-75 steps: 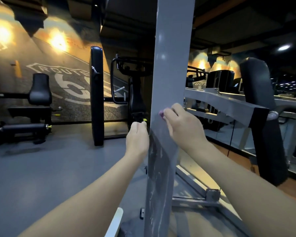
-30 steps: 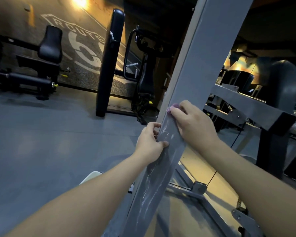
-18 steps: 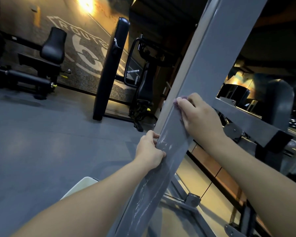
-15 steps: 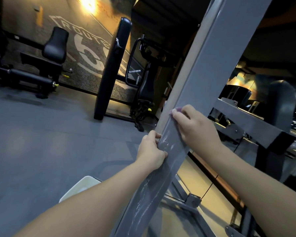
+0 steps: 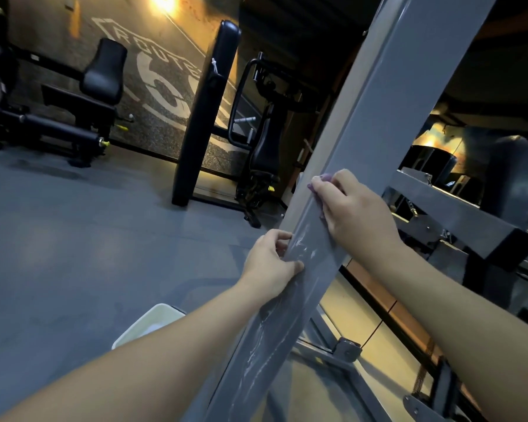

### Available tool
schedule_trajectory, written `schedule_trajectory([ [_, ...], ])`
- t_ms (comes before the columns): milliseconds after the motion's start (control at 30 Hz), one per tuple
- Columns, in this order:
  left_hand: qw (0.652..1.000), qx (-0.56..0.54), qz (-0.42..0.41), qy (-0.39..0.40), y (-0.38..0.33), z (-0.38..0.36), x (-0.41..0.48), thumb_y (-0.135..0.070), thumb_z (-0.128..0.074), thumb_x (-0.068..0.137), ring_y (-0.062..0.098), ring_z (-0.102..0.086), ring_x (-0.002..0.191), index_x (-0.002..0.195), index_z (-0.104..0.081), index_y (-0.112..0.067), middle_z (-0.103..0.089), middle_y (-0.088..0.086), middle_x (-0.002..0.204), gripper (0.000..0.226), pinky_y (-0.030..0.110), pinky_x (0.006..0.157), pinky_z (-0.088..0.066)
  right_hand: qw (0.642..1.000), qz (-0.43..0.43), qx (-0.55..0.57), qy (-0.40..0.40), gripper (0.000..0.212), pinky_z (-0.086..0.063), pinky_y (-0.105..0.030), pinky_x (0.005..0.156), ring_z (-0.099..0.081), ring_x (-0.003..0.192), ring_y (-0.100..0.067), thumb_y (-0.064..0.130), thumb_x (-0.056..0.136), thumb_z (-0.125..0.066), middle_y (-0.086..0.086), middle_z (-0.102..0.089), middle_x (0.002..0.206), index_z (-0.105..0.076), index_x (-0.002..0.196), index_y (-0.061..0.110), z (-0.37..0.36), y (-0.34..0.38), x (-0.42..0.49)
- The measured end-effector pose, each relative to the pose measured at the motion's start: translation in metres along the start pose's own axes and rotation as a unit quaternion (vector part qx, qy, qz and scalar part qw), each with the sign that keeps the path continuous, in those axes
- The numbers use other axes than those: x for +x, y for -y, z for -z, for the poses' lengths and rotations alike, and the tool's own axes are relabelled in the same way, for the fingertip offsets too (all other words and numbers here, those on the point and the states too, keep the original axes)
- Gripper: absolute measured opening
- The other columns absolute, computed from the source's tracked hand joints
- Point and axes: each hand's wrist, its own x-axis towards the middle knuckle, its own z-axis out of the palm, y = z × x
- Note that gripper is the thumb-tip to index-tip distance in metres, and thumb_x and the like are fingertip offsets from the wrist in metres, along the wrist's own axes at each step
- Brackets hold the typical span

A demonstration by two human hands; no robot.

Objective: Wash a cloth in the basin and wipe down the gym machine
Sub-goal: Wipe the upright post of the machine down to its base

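A tall grey steel post [image 5: 375, 117] of the gym machine runs through the middle of the view, its lower face streaked with wet marks. My right hand [image 5: 354, 211] presses a small purple cloth [image 5: 320, 181] against the post; only the cloth's edge shows past my fingertips. My left hand [image 5: 272, 263] grips the post's left edge just below, thumb on the front face. A white basin [image 5: 153, 321] stands on the floor at the post's foot, partly hidden by my left forearm.
A grey crossbar [image 5: 457, 208] juts right from the post. A black upright pad [image 5: 205, 111] and a black machine [image 5: 265, 141] stand behind, another black seat machine [image 5: 73, 105] at far left. Grey floor [image 5: 73, 239] lies to the left.
The view has tilted down and to the side since the earliest frame. My right hand with the cloth slid up the post and back down a little; my left hand moved to grip the post's edge.
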Motion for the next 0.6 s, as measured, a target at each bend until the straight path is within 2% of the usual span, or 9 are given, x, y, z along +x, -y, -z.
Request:
schedule_trajectory([
  [133, 1.000, -0.004, 0.008, 0.000, 0.017, 0.004, -0.011, -0.021, -0.084, 0.081, 0.008, -0.061, 0.100, 0.126, -0.056, -0.031, -0.060, -0.007, 0.112, 0.054, 0.023, 0.081, -0.054, 0.998, 0.036, 0.023, 0.040, 0.032, -0.056, -0.040, 0.054, -0.060, 0.084, -0.024, 0.017, 0.098, -0.068, 0.000, -0.055, 0.113, -0.062, 0.130, 0.018, -0.033, 0.019, -0.043],
  [267, 0.999, 0.010, 0.030, -0.005, 0.043, 0.006, -0.024, -0.017, -0.083, 0.081, 0.004, -0.060, 0.098, 0.123, -0.058, -0.029, -0.063, -0.009, 0.110, 0.050, 0.019, 0.082, -0.048, 0.992, 0.048, 0.031, 0.109, 0.046, -0.054, -0.039, 0.048, -0.061, 0.087, -0.024, 0.013, 0.089, -0.077, -0.001, -0.057, 0.116, -0.061, 0.132, 0.016, -0.051, 0.043, -0.080],
  [333, 0.999, 0.010, 0.041, 0.000, 0.052, 0.006, -0.032, -0.011, -0.081, 0.081, 0.008, -0.063, 0.096, 0.118, -0.063, -0.025, -0.066, -0.009, 0.105, 0.044, 0.019, 0.084, -0.050, 0.986, 0.083, 0.036, 0.137, 0.037, -0.051, -0.037, 0.042, -0.061, 0.081, -0.025, 0.014, 0.090, -0.076, -0.003, -0.058, 0.111, -0.063, 0.125, 0.015, -0.048, 0.047, -0.081],
  [400, 0.999, 0.015, 0.046, 0.009, 0.051, 0.007, -0.038, -0.008, -0.078, 0.081, 0.010, -0.068, 0.093, 0.111, -0.067, -0.025, -0.071, -0.010, 0.100, 0.037, 0.029, 0.090, -0.055, 0.980, 0.121, 0.027, 0.154, 0.027, -0.049, -0.035, 0.041, -0.059, 0.075, -0.024, 0.016, 0.094, -0.071, -0.004, -0.057, 0.108, -0.062, 0.120, 0.015, -0.035, 0.039, -0.068],
  [433, 0.999, 0.018, 0.045, 0.013, 0.049, 0.008, -0.039, -0.009, -0.077, 0.081, 0.010, -0.069, 0.091, 0.107, -0.069, -0.028, -0.073, -0.011, 0.097, 0.034, 0.035, 0.091, -0.057, 0.981, 0.120, 0.018, 0.153, 0.025, -0.050, -0.035, 0.043, -0.059, 0.077, -0.023, 0.018, 0.096, -0.068, -0.004, -0.056, 0.109, -0.060, 0.120, 0.017, -0.027, 0.032, -0.059],
  [500, 0.998, 0.026, 0.045, 0.022, 0.044, 0.010, -0.039, -0.011, -0.076, 0.082, 0.010, -0.070, 0.090, 0.102, -0.070, -0.031, -0.075, -0.011, 0.095, 0.028, 0.038, 0.090, -0.057, 0.991, 0.062, 0.007, 0.116, 0.019, -0.055, -0.039, 0.052, -0.059, 0.081, -0.022, 0.023, 0.104, -0.059, -0.003, -0.056, 0.111, -0.059, 0.122, 0.019, -0.012, 0.016, -0.044],
  [600, 0.998, 0.034, 0.040, 0.020, 0.047, 0.011, -0.037, -0.015, -0.075, 0.084, 0.011, -0.070, 0.093, 0.107, -0.072, -0.028, -0.075, -0.010, 0.099, 0.027, 0.039, 0.091, -0.057, 0.999, -0.020, 0.002, 0.042, 0.020, -0.057, -0.042, 0.059, -0.061, 0.083, -0.025, 0.023, 0.108, -0.052, -0.005, -0.057, 0.112, -0.061, 0.124, 0.015, -0.013, 0.014, -0.044],
])
